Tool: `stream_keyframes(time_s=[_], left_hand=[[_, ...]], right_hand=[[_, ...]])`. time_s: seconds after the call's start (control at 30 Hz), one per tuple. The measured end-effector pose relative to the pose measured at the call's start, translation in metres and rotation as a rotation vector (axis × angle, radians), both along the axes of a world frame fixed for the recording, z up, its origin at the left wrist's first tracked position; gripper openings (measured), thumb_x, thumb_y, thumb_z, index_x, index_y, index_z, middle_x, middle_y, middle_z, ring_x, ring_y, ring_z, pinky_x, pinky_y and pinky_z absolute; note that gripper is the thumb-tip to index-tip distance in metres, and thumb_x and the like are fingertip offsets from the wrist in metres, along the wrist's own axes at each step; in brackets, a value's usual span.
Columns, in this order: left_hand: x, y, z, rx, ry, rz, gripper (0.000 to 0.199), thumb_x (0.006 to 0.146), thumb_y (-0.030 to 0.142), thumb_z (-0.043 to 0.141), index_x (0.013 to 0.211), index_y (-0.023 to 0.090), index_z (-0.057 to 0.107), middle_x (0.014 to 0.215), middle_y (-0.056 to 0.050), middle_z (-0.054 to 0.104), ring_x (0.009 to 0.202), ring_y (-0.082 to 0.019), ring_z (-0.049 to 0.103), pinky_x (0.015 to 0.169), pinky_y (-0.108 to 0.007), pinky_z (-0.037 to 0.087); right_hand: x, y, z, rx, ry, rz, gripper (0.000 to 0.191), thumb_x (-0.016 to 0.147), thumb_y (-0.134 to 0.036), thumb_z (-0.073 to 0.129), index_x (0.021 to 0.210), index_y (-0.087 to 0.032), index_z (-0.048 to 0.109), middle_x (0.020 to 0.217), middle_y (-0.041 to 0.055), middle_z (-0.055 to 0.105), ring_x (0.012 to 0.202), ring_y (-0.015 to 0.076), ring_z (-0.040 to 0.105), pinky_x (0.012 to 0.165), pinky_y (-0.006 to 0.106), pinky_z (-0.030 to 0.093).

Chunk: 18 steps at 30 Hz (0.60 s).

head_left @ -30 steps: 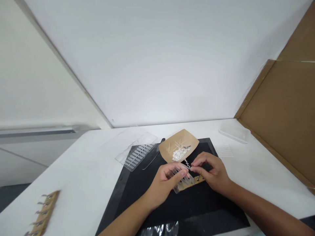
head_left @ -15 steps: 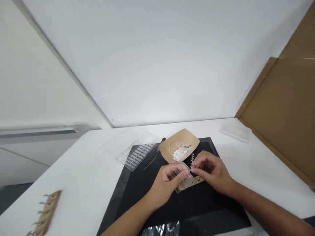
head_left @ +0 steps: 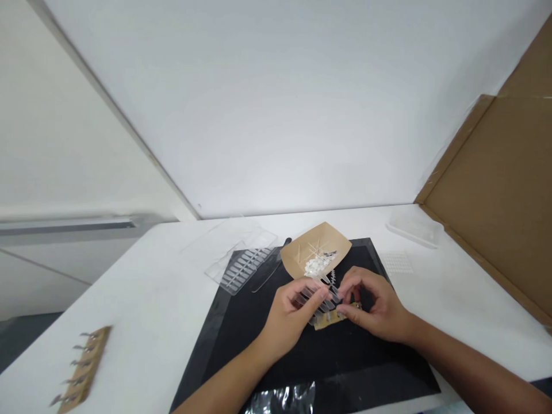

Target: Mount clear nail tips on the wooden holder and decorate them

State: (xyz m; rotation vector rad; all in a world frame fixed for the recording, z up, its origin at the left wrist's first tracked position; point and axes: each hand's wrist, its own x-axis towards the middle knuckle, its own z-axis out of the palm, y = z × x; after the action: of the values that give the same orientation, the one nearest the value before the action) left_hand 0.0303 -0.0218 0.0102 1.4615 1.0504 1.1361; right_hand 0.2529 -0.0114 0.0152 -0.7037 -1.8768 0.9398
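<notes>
My left hand [head_left: 293, 307] is closed, pinching a row of clear plastic nail tips [head_left: 317, 299] between thumb and fingers. Facing it, my right hand [head_left: 371, 302] has its thumb and fingertips brought together at the right end of these clear pieces, seemingly on one nail tip. Just behind the fingertips is a thin toothed plastic strip [head_left: 333, 277]. Below the hands lies a wooden-looking strip with metal clips [head_left: 330, 319], partly covered by them. A brown paper tray [head_left: 295, 253] behind the hands holds small white pieces and thin sticks.
Everything in the middle rests on a black mat [head_left: 259, 356]. A clear sheet of nail tips [head_left: 245, 269] and a dark slim tool [head_left: 269, 273] lie left of the tray. Another clip strip [head_left: 86, 368] is at left, a clear lid [head_left: 414, 227] at right, beside a cardboard wall [head_left: 495, 213].
The toothed strip was between my right fingertips and now sits behind them. My right fingers have closed in on the clear nail tips. The view has shifted slightly.
</notes>
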Motion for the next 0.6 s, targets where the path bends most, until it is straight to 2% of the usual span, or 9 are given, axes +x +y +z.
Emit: stream_keyframes(time_s=[0.17, 0.37, 0.53, 0.6], left_hand=[[0.0005, -0.0007, -0.0003, 0.04, 0.01, 0.014, 0.031, 0.091, 0.047, 0.078, 0.085, 0.018, 0.082, 0.083, -0.007, 0.082, 0.076, -0.018, 0.074, 0.071, -0.024, 0.057], [0.0001, -0.0001, 0.0044, -0.026, -0.009, -0.028, 0.034, 0.091, 0.05, 0.076, 0.086, 0.017, 0.084, 0.085, -0.009, 0.082, 0.076, -0.018, 0.073, 0.069, -0.024, 0.056], [-0.0012, 0.0, 0.0022, -0.176, -0.086, -0.09, 0.041, 0.089, 0.055, 0.077, 0.083, 0.015, 0.083, 0.074, -0.007, 0.077, 0.055, -0.009, 0.057, 0.05, -0.018, 0.041], [-0.0021, -0.0001, 0.0002, -0.232, -0.122, -0.103, 0.042, 0.088, 0.055, 0.078, 0.081, 0.014, 0.082, 0.069, -0.006, 0.074, 0.052, -0.007, 0.05, 0.047, -0.016, 0.036]], right_hand=[[-0.0015, 0.002, -0.0063, -0.019, -0.036, -0.073, 0.01, 0.093, -0.026, 0.08, 0.097, -0.023, 0.07, 0.088, 0.0004, 0.07, 0.074, 0.0133, 0.064, 0.065, 0.026, 0.049], [-0.0004, 0.0046, -0.0041, -0.06, -0.017, -0.091, 0.008, 0.096, -0.029, 0.077, 0.097, -0.023, 0.073, 0.089, 0.0022, 0.073, 0.076, 0.0149, 0.067, 0.066, 0.027, 0.051], [-0.0026, 0.0046, -0.0073, -0.087, -0.01, -0.118, 0.01, 0.096, -0.032, 0.077, 0.098, -0.023, 0.073, 0.089, 0.0026, 0.074, 0.077, 0.0161, 0.068, 0.069, 0.029, 0.053], [-0.0043, 0.0041, -0.0088, -0.09, -0.01, -0.127, 0.011, 0.096, -0.033, 0.076, 0.097, -0.023, 0.073, 0.088, 0.0026, 0.074, 0.077, 0.0164, 0.069, 0.069, 0.03, 0.054]])
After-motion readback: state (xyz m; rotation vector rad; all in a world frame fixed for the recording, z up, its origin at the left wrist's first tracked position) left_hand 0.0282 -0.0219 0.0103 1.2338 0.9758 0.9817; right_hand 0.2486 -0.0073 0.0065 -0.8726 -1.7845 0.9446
